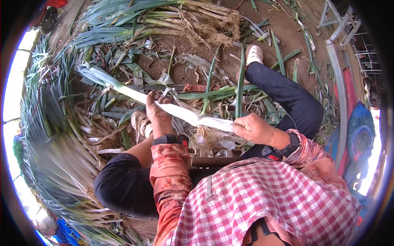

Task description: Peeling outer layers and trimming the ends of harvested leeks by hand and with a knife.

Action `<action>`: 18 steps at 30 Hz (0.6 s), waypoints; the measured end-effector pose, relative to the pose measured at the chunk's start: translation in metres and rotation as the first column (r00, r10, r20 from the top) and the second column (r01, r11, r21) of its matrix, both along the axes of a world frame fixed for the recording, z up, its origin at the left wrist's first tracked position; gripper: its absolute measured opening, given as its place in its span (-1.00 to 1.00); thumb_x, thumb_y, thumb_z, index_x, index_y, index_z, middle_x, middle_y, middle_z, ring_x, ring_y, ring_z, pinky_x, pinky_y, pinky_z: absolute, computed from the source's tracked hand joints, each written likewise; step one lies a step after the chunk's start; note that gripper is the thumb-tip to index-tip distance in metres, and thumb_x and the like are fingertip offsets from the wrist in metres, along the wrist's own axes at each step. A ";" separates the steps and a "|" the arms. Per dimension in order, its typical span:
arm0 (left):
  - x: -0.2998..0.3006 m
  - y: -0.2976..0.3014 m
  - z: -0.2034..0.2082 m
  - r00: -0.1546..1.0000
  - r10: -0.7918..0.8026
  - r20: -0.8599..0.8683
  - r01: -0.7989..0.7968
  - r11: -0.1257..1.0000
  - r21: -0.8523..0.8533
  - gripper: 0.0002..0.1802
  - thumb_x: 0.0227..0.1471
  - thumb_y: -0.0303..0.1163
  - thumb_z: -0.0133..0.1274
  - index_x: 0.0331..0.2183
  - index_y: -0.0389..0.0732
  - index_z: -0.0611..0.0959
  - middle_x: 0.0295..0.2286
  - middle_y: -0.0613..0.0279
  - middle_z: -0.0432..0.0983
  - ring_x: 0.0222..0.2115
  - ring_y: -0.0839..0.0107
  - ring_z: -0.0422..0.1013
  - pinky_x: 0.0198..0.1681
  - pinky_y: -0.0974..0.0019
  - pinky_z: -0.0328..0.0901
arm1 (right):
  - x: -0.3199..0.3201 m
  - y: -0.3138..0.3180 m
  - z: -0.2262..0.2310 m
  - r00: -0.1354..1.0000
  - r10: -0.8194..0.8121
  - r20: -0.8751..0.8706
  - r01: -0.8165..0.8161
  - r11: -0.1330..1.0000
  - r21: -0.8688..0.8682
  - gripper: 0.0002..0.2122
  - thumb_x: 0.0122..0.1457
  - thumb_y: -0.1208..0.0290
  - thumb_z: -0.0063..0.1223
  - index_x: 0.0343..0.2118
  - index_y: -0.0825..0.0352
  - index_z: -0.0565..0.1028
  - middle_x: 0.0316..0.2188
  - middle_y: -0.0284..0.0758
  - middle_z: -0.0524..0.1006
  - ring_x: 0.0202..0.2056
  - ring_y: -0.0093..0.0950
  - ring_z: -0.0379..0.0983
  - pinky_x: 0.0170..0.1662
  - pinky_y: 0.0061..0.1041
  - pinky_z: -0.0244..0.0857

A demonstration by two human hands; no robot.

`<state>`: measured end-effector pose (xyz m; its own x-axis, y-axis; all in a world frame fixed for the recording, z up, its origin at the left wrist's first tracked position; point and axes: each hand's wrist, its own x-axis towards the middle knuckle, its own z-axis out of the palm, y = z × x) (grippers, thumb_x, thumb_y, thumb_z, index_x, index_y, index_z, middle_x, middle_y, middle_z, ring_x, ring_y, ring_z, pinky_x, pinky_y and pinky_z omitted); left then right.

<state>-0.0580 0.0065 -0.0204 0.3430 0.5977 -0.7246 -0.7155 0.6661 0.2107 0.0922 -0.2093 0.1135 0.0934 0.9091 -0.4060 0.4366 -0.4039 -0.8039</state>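
While the person is sitting on the ground with knees apart, both hands are holding one long leek point(180, 112) that is lying across the middle of the view. The left hand point(157, 112) is closing around the white stalk near the point where the green leaves are starting, fingers wrapped tight on it. The right hand point(253, 128) is gripping the root end of the same leek, fingers and thumb pressed together on the white part. The leek is running from about ten o'clock, where its green leaves are spreading, down to about three o'clock at the right hand. A pile of leeks point(180, 16) with dry roots is lying at twelve o'clock on the brown soil point(287, 33). Peeled leaves and skins point(123, 110) are covering the ground under the hands. A white shoe point(253, 54) is showing at one o'clock. Another heap of green leaves point(53, 156) is stretching along the nine o'clock side, blurred near the rim
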 end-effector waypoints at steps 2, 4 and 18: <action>-0.005 0.011 -0.004 0.999 0.027 -0.029 -0.027 1.000 0.007 -0.80 -0.11 -0.33 -0.07 -0.65 -0.11 0.32 -0.77 0.44 0.13 -0.81 0.61 0.08 -0.80 0.57 0.06 | 0.005 -0.010 0.015 0.990 0.107 0.097 -0.119 0.984 0.129 -0.77 0.01 0.35 -0.13 -0.64 0.41 0.36 -0.79 -0.15 0.30 -0.73 -0.28 0.24 -0.63 -0.44 0.11; -0.025 0.029 -0.004 0.989 0.127 -0.073 -0.123 0.990 0.063 -0.79 -0.10 -0.30 -0.08 -0.66 -0.10 0.32 -0.79 0.45 0.14 -0.82 0.62 0.10 -0.81 0.59 0.05 | 0.014 -0.029 0.039 0.999 0.012 0.046 -0.010 0.998 -0.064 -0.77 -0.04 0.32 -0.10 -0.64 0.40 0.37 -0.76 -0.14 0.32 -0.68 -0.25 0.29 -0.59 -0.41 0.14; -0.013 0.037 0.001 0.996 0.084 0.026 -0.087 0.985 0.148 -0.86 -0.15 -0.35 -0.02 -0.58 -0.14 0.37 -0.72 0.41 0.17 -0.77 0.58 0.09 -0.73 0.53 0.04 | -0.054 0.051 -0.024 0.918 -0.158 -0.363 0.099 0.979 -0.177 -0.67 0.04 0.21 -0.12 -0.28 0.41 0.38 -0.56 -0.39 0.41 -0.51 -0.63 0.24 -0.41 -0.59 0.18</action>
